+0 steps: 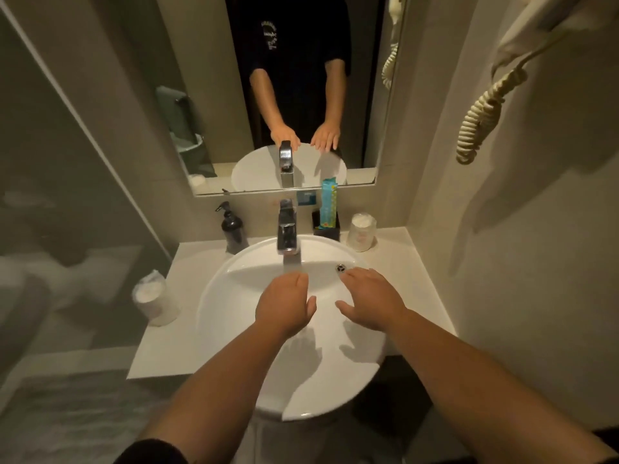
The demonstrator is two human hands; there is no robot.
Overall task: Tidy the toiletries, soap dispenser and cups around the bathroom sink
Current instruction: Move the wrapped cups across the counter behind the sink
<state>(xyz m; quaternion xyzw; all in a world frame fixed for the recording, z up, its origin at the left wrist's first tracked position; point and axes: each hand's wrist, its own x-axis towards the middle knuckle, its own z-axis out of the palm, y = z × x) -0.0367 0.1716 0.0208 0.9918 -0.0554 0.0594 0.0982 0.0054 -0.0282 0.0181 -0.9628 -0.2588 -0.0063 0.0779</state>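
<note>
My left hand and my right hand hover palm down over the white sink basin, fingers apart, holding nothing. A black soap dispenser stands at the back left of the counter. A wrapped upside-down cup stands at the back right. Another wrapped cup sits on the counter left of the basin. A black holder behind the basin carries a blue-green toiletry packet.
A chrome tap rises behind the basin, under a wall mirror reflecting my arms. A coiled cord of a wall hair dryer hangs at the right. A glass partition stands at the left with a toilet beyond.
</note>
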